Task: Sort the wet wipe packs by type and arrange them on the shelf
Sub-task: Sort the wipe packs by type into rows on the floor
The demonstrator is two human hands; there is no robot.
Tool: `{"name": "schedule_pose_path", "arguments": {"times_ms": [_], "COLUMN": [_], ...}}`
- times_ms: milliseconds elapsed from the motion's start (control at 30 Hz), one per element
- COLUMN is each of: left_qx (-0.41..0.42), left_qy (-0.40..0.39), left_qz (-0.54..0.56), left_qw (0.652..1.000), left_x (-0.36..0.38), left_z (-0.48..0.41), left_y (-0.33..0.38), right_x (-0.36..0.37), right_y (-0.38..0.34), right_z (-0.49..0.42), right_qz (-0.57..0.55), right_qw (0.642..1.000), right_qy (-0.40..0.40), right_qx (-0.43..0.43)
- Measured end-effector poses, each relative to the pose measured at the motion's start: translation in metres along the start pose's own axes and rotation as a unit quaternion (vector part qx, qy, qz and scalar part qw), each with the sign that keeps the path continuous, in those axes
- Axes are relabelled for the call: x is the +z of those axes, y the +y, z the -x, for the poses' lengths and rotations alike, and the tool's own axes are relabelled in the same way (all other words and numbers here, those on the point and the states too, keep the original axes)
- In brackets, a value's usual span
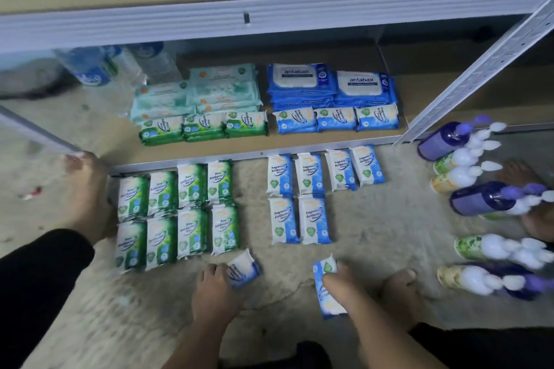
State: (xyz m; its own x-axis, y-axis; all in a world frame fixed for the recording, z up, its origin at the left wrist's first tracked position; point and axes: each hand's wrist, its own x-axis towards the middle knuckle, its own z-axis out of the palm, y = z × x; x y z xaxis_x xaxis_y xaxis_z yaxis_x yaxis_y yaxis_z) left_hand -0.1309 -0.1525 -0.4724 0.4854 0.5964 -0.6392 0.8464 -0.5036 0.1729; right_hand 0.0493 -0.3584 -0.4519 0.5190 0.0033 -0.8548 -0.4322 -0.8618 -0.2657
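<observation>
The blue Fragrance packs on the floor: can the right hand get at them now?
Probably yes: only bare floor lies between the right hand and the blue Fragrance packs. However, its fingers hold another blue pack.

We read "antabax" on a big blue pack (301, 76) and on a second big blue pack (363, 84), both on the shelf far ahead of the right hand (341, 281). "Pine Antibacterial Wipes" stands on the green floor packs (223, 225) just ahead and left of the left hand (215, 287), and on the green shelf packs (204, 127) farther ahead. The blue floor packs (313, 219) ahead of the right hand read "Fragrance", one blurred word, then "Antibacterial Wipes". The blue shelf packs (335, 120) beyond them show "Antibacterial Wipes". We can't read the print on the left-hand pack (244, 269) or the right-hand pack (326, 296): too blurred.
</observation>
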Motion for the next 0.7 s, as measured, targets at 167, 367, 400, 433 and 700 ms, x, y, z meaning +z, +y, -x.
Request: {"name": "schedule_pose_path", "arguments": {"times_ms": [167, 367, 400, 433, 700], "left_qx": [-0.009, -0.002, -0.003, -0.004, 0.027], "left_qy": [-0.015, -0.080, -0.090, -0.098, -0.184], "left_qz": [-0.019, 0.019, 0.038, 0.057, 0.123], "left_qw": [1.000, 0.997, 0.995, 0.994, 0.975], "left_x": [-0.004, -0.003, -0.006, -0.007, -0.026], "left_z": [-0.011, -0.023, -0.023, -0.022, -0.001], "left_y": [-0.005, -0.013, -0.011, -0.010, 0.007], "right_x": [0.029, 0.027, 0.022, 0.018, -0.016], "right_y": [-0.015, -0.024, -0.027, -0.030, -0.030], "right_z": [0.004, 0.011, 0.013, 0.016, 0.046], "right_qz": [-0.082, -0.188, -0.189, -0.193, -0.284], "right_qw": [0.992, 0.974, 0.974, 0.974, 0.954], "right_qy": [-0.088, -0.113, -0.111, -0.108, -0.090], "right_qx": [0.024, 0.059, 0.052, 0.049, -0.028]}}
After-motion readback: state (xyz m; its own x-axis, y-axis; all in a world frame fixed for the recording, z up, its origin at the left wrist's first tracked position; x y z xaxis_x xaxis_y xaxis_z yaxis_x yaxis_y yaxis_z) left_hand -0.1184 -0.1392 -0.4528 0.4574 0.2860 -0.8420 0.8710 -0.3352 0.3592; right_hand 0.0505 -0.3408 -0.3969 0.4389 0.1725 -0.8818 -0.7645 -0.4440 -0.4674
